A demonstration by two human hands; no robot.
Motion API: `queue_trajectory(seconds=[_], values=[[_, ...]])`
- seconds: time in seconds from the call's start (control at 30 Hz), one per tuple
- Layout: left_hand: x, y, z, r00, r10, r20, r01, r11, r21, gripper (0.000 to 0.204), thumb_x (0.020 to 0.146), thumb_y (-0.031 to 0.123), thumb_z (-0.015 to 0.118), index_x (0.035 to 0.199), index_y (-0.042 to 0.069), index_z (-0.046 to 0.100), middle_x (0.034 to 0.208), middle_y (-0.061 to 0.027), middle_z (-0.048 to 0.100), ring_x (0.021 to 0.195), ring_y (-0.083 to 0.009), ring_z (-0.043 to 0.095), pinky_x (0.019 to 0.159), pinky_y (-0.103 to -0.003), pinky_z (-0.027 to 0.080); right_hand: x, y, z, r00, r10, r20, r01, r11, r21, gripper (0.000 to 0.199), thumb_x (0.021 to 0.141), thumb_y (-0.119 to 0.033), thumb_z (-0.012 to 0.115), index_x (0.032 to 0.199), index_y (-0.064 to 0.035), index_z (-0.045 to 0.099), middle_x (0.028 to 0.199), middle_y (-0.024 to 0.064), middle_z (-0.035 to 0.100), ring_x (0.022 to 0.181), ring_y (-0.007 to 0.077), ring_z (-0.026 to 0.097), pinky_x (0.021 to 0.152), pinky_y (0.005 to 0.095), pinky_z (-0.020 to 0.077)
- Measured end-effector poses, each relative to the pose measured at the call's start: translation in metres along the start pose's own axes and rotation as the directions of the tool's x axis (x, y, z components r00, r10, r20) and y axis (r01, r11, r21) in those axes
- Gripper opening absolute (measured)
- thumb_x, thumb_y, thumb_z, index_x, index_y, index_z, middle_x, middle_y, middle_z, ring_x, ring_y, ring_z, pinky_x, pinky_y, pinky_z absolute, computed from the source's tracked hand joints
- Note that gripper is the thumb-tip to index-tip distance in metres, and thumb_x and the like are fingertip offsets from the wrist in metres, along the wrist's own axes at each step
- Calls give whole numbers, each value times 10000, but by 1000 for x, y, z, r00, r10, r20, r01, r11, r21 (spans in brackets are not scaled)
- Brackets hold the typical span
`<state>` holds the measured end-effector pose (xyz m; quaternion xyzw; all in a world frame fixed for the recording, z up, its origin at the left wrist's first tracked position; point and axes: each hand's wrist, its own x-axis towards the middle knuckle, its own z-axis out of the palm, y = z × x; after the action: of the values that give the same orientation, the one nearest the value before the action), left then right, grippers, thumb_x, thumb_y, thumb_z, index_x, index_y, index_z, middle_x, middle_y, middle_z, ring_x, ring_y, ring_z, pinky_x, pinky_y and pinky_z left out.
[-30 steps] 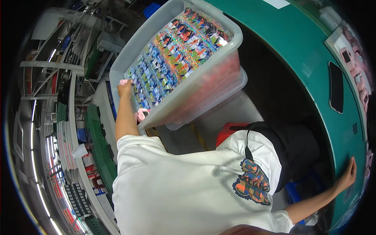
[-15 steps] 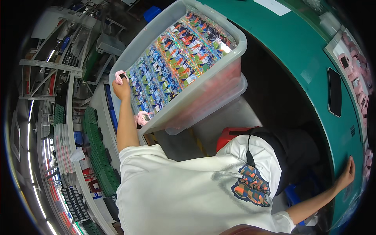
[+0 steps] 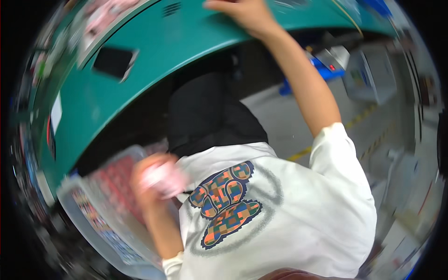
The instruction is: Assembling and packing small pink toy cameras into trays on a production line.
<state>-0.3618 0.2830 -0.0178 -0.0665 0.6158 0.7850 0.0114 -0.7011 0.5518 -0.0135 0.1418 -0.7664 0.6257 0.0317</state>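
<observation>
Gadget (image 3: 168,180), pink, juts rightward from left hand (image 3: 143,179); long axis blurred.

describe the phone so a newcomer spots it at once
Find the curved green table sweeping across the top and down the left. On its upper-left part, just below the pink items, lies the phone. It is a flat, dark rectangle with a pale edge, unlike its pink neighbours.

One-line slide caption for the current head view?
Left hand holding a blurred pink item, right hand over a green table bearing a dark phone.
</observation>
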Motion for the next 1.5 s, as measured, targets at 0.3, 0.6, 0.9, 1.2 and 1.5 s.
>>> queue_trajectory(seconds=[0.3,0.6,0.9,1.2,1.5], values=[[159,-160,283,528,-619,581,253,768,588,264,905,113,627,1138,-4,665,1049,-94,674,905,-159,576,794,-277,505,-4,25,-36,971,-222,-94,215,973,-80,157,838,-190,780,904,-54,821,728,23,724,611,120,613,610,243,508],[276,-275,358,786,-467,406,422,884,199,250,1004,128,576,1221,38,664,1104,-92,659,928,-168,616,713,-256,520,-4,20,-20,968,-219,-121,225,974,37,130,718,-121,687,752,-40,782,644,56,696,551,234,606,603,328,520],[299,-279,380,783,-422,457,421,900,109,254,1000,130,593,1235,56,657,1109,-81,659,913,-156,622,699,-261,523,1,20,-19,976,-185,-112,191,981,38,126,703,-92,653,710,-36,766,620,76,682,534,285,595,600,341,515],[283,-274,323,525,-541,656,556,803,217,243,973,105,623,1208,59,665,1161,-81,672,886,-162,628,696,-278,510,1,16,-5,959,-244,-141,252,967,42,121,698,-88,654,705,-26,759,607,86,672,516,314,581,567,349,501],[193,-97,202,785,-442,434,397,897,195,334,852,70,575,1173,-15,612,1101,-124,672,968,-221,629,875,-326,503,-27,-4,-44,969,-218,114,205,972,115,231,863,-145,693,821,78,735,680,48,688,578,142,547,585,251,471]])
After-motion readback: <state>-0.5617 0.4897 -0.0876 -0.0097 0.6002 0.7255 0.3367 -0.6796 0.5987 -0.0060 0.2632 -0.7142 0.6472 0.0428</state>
